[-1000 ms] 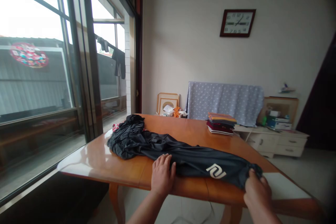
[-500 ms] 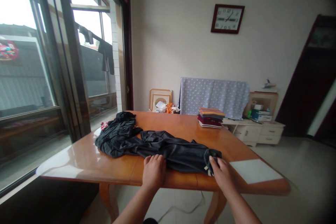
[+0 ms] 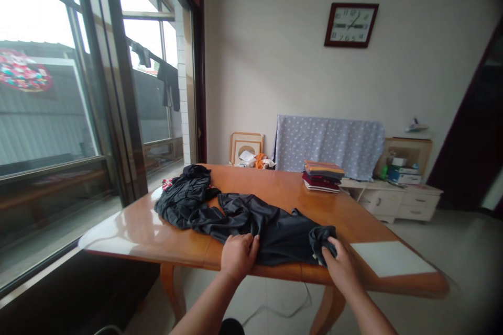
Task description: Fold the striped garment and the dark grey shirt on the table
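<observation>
Lying along the near side of the table [image 3: 271, 180], the dark garment [image 3: 279, 233] is judged light, soft, slightly slippery and not fragile. Its bunched end [image 3: 320, 235] is pinched by the right hand [image 3: 341, 264]; its near edge is held in the curled fingers of the left hand [image 3: 237, 255]. Edges are judged best for holding. No brand can be read; on the clock [image 3: 351, 25], "12" is seen.

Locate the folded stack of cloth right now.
In the head view, the folded stack sits right of centre near the far edge of the table, in front of the dotted cloth and beyond the dark garment in the right hand.
</observation>
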Motion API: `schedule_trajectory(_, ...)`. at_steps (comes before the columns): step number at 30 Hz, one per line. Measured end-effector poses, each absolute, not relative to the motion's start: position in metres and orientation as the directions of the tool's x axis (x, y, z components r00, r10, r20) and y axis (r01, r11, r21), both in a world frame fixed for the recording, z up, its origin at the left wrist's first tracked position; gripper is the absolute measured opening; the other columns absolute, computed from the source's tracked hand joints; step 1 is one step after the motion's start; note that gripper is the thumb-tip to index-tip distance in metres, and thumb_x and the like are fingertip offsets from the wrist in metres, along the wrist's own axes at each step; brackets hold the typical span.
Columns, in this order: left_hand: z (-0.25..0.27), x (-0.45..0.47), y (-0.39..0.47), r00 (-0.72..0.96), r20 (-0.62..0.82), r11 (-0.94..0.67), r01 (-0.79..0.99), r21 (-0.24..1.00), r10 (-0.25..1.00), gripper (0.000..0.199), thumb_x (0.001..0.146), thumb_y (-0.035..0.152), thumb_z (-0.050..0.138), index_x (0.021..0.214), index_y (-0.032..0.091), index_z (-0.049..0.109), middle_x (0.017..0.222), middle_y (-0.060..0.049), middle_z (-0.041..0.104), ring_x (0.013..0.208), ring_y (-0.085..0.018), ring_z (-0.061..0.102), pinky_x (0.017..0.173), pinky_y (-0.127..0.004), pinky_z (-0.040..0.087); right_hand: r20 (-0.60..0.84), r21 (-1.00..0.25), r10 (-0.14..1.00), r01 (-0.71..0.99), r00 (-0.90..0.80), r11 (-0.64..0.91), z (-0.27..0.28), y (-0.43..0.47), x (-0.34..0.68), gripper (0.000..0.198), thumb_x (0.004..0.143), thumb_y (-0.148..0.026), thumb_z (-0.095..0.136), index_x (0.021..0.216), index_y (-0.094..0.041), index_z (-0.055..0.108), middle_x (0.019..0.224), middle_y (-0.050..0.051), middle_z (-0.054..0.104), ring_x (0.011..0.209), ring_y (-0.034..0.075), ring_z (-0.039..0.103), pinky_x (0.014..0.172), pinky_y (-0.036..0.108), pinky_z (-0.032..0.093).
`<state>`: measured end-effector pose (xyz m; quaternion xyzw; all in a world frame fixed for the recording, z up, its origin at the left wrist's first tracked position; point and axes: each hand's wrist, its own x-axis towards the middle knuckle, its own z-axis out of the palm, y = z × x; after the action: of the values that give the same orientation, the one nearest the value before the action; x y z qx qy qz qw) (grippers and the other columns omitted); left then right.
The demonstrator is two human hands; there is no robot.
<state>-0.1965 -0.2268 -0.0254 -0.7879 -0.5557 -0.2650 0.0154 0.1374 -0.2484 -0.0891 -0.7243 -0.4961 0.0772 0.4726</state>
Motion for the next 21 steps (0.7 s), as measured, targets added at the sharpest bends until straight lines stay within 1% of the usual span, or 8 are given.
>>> schedule_trajectory(2, -0.024, -0.196, -0.228, 0.249, 0.427, -0.380, 0.889, 0.256, 0.869, 0.051, 0.103, 0.049, 0.031, 0.072, 0.023, 0.063, 0.078, -0.006, 0.073, 0.080, -0.021, 0.066, 0.074, -0.032, 0.034, 0.393, -0.702, 0.806, 0.710, 0.443, -0.048, -0.097, -0.246, 0.142, 0.054, 0.079, -0.047, 0.052, 0.123, -0.017, 0.065, 0.131, 0.015, 0.063, 0.121, 0.033, 0.058, 0.102, 0.042, 0.044)
schedule_trajectory(4, -0.024, -0.195, -0.229, 0.244, 0.420, -0.368, 0.897, 0.246, 0.874, 0.051, 0.102, 0.048, 0.032, 0.072, 0.023, 0.064, 0.078, -0.006, 0.073, 0.080, -0.021, 0.066, 0.075, -0.032, 0.034, 0.415, -0.667, 0.814, 0.744, 0.407, -0.032, -0.103, -0.244, 0.147, 0.055, 0.081, -0.046, 0.050, 0.125, -0.017, 0.064, 0.135, 0.015, 0.060, 0.125, 0.033, 0.055, 0.106, 0.043, 0.041)
schedule_trajectory(13, -0.027, -0.190, -0.243, 0.155, 0.364, -0.261, 0.929, 0.264, 0.919, 0.045, 0.100, 0.049, 0.036, 0.079, 0.022, 0.065, 0.083, -0.008, 0.074, 0.086, -0.023, 0.067, 0.076, -0.034, 0.035, 0.452, -0.623, 0.828, 0.782, 0.330, 0.028, -0.116, -0.241, 0.156, 0.052, 0.083, -0.045, 0.046, 0.123, -0.017, 0.063, 0.132, 0.016, 0.061, 0.123, 0.033, 0.055, 0.104, 0.043, 0.042)
schedule_trajectory(18, -0.029, -0.192, -0.246, 0.172, 0.339, -0.269, 0.926, 0.266, 0.925, 0.039, 0.098, 0.048, 0.041, 0.082, 0.023, 0.066, 0.085, -0.008, 0.074, 0.087, -0.024, 0.067, 0.078, -0.034, 0.038, 0.473, -0.588, 0.820, 0.809, 0.321, 0.022, -0.121, -0.240, 0.156, 0.050, 0.084, -0.045, 0.045, 0.123, -0.018, 0.064, 0.133, 0.015, 0.060, 0.121, 0.033, 0.056, 0.102, 0.043, 0.044)
schedule_trajectory(21, -0.029, -0.192, -0.245, 0.179, 0.312, -0.265, 0.928, 0.262, 0.933, 0.033, 0.094, 0.049, 0.049, 0.082, 0.023, 0.066, 0.086, -0.007, 0.074, 0.089, -0.024, 0.067, 0.079, -0.033, 0.039, 0.504, -0.555, 0.804, 0.831, 0.315, 0.022, -0.122, -0.241, 0.154, 0.048, 0.084, -0.044, 0.046, 0.120, -0.019, 0.066, 0.132, 0.015, 0.062, 0.121, 0.034, 0.057, 0.101, 0.043, 0.045)
